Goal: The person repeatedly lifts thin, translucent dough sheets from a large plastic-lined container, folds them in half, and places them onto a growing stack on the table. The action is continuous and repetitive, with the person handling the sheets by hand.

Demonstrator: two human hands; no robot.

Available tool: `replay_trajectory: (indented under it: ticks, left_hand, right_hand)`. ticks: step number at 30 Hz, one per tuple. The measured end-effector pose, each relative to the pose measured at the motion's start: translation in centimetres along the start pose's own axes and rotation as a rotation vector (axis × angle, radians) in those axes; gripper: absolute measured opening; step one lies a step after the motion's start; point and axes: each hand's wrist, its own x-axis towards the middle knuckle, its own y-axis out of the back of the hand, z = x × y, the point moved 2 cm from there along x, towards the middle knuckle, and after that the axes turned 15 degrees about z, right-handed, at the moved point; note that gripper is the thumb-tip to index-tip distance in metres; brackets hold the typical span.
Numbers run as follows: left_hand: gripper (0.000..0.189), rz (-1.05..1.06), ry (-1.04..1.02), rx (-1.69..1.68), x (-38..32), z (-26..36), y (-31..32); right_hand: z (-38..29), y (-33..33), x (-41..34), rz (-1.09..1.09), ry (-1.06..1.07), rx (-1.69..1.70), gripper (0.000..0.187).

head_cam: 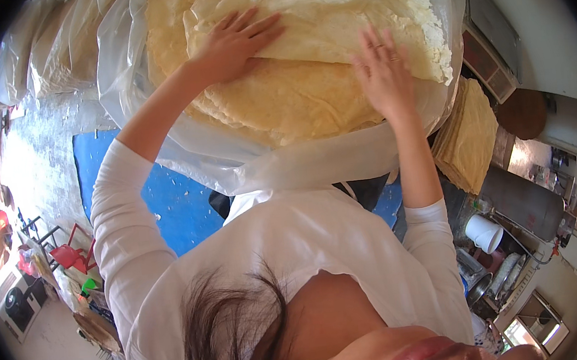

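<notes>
Before me lies a stack of large, thin, round flatbread sheets (291, 99), golden and brittle at the edges. A paler sheet (316, 31) on top is folded over, its straight fold edge running between my hands. My left hand (241, 41) presses flat near the left end of that fold, fingers spread. Over the right end is my right hand (384, 69), fingers extended and slightly blurred, a ring on one finger; whether it touches the sheet I cannot tell. Clear plastic sheeting (328, 160) wraps under and around the stack, its near edge against my body.
Plastic-wrapped bundles (62, 51) stand at the upper left. To the right rests a pile of folded flatbread sheets (466, 137). Beyond it are a grey gas cylinder (522, 204) and a white bucket (484, 233). A blue mat (182, 211) with crumbs lies below.
</notes>
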Motion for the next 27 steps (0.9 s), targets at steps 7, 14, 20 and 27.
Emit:
replay_trajectory:
  ticks: [7,14,20,27]
  left_hand:
    - [0.061,-0.011,-0.123,0.469,-3.5,-0.4,4.5]
    - [0.056,-0.382,0.004,0.131,-5.0,5.5,9.8]
    - [0.067,0.144,-0.018,-0.339,1.8,11.6,2.5]
    - [0.069,0.151,0.041,-0.365,1.7,12.7,-0.6]
  right_hand:
    - [-3.6,0.9,0.6,-0.093,-0.006,0.111,0.056]
    - [0.5,0.7,6.2,-0.016,-0.013,0.404,0.041]
    - [2.9,-4.0,10.9,-0.015,0.163,0.478,0.030]
    - [1.0,-4.6,12.7,0.234,0.182,0.375,0.018]
